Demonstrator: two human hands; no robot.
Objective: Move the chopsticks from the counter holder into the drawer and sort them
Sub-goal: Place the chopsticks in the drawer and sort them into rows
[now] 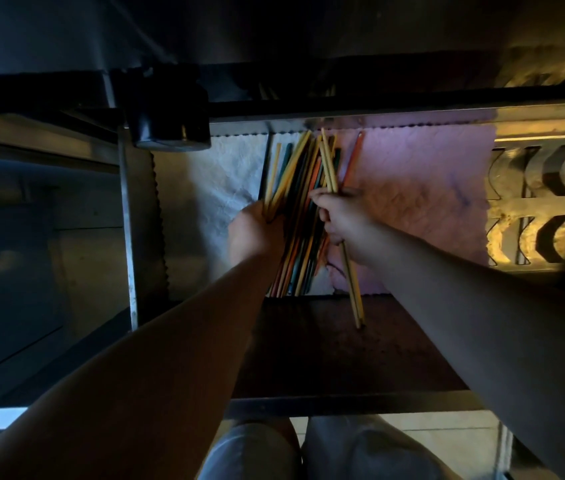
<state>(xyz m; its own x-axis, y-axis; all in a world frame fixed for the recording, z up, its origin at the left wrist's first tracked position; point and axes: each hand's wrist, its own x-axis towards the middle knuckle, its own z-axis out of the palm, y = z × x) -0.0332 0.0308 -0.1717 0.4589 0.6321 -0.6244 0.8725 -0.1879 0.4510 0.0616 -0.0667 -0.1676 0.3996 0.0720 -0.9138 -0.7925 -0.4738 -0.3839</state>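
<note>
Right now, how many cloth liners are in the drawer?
2: a white liner left of the chopsticks, a pink liner to their right. The pile and both hands may hide more.

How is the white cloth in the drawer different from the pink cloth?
The white cloth lies left of the chopsticks; the pink cloth lies right of them. The white one shows less area than the pink one. Both look crinkled and line the drawer floor.

yellow, orange, teal chopsticks (pixel 296 216), pink liner (pixel 423 202), white liner (pixel 225 181)
</note>
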